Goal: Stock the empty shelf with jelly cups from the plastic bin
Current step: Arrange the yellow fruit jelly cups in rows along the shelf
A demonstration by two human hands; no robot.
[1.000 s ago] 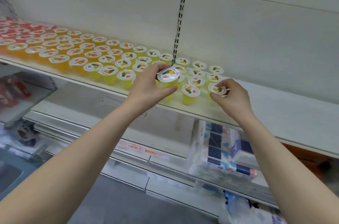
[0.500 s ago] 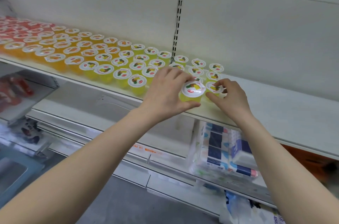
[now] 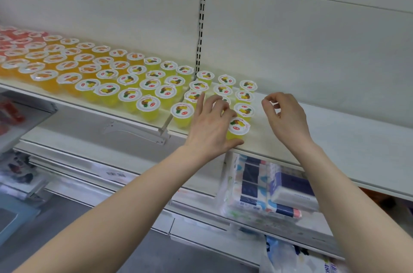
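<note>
Yellow, orange and red jelly cups with white foil lids stand in rows (image 3: 149, 84) on the white shelf (image 3: 346, 138). My left hand (image 3: 210, 127) grips one yellow jelly cup (image 3: 238, 127) at the shelf's front edge, at the right end of the rows, with the thumb under its base and the fingers beside its lid. My right hand (image 3: 286, 118) hovers just right of the cups with its fingers loosely curled and holds nothing. The nearest cup (image 3: 244, 109) stands apart from it.
A slotted upright rail (image 3: 202, 26) runs up the back wall behind the cups. To the right of the hands the shelf is bare. Wrapped tissue packs (image 3: 270, 190) lie on the lower shelf, and a plastic bag (image 3: 290, 257) sits at the bottom right.
My left hand carried a yellow cup rightward and down to the front edge of the shelf. My right hand let go of the cup it was touching and drew back to the right.
</note>
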